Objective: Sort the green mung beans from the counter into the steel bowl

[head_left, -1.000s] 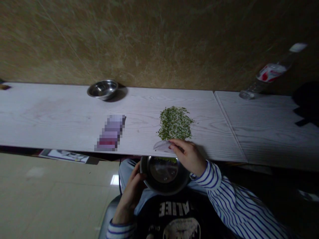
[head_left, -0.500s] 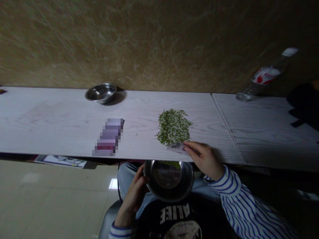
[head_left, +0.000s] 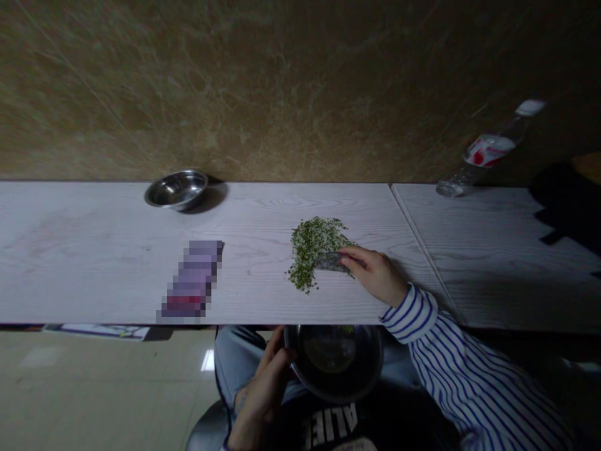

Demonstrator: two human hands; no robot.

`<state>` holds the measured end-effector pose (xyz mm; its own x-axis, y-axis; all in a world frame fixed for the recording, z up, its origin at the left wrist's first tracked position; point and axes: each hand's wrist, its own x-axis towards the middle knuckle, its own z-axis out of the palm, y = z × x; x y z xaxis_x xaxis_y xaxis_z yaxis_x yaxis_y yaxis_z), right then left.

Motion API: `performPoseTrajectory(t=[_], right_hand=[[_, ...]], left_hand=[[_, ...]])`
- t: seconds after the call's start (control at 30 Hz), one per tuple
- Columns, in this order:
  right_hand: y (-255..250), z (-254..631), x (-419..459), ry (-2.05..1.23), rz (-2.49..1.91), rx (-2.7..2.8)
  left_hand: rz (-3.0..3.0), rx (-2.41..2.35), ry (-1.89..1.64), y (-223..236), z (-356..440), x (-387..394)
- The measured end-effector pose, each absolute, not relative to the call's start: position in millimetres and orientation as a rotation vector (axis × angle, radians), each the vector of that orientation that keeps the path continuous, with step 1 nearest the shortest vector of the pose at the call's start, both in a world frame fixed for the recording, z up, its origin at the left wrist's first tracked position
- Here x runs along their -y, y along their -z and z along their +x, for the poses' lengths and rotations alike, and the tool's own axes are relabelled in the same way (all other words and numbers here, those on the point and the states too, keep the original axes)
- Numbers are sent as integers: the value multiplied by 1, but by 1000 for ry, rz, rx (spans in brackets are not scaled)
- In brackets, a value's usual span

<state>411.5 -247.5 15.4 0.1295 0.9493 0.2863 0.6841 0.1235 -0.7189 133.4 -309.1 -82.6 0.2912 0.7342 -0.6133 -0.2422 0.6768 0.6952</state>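
Small green beans (head_left: 305, 250), probably mung beans, lie spread in a loose patch on the pale wood-grain table (head_left: 253, 294). My right hand (head_left: 373, 270) pinches a thin, clear, curved scraper-like piece (head_left: 328, 261), which stands within the right part of the patch. Below the table's front edge, my left hand (head_left: 270, 382) grips the left rim of a metal bowl (head_left: 334, 369) over my lap. A few green beans show inside it near the far rim; the table edge hides part of the bowl.
A smaller metal bowl (head_left: 177, 190) stands at the back left by the wall. Nearer me lies a pixelated purple rectangular item (head_left: 193, 279). A clear plastic bottle (head_left: 488, 150) stands at the back right, beside a dark object (head_left: 568, 203). A seam (head_left: 417, 241) crosses the table.
My right hand has moved the clear piece away from the front edge, into the bean patch. The left hand still holds the bowl. The whole view has shifted slightly.
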Motion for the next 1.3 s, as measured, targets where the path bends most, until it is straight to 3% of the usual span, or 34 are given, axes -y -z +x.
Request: performPoseTrajectory(t=[1.3], right_hand=[[2,440,298,-435,-1718,1255]], left_hand=[[446,-1104,-670,73,140,311]])
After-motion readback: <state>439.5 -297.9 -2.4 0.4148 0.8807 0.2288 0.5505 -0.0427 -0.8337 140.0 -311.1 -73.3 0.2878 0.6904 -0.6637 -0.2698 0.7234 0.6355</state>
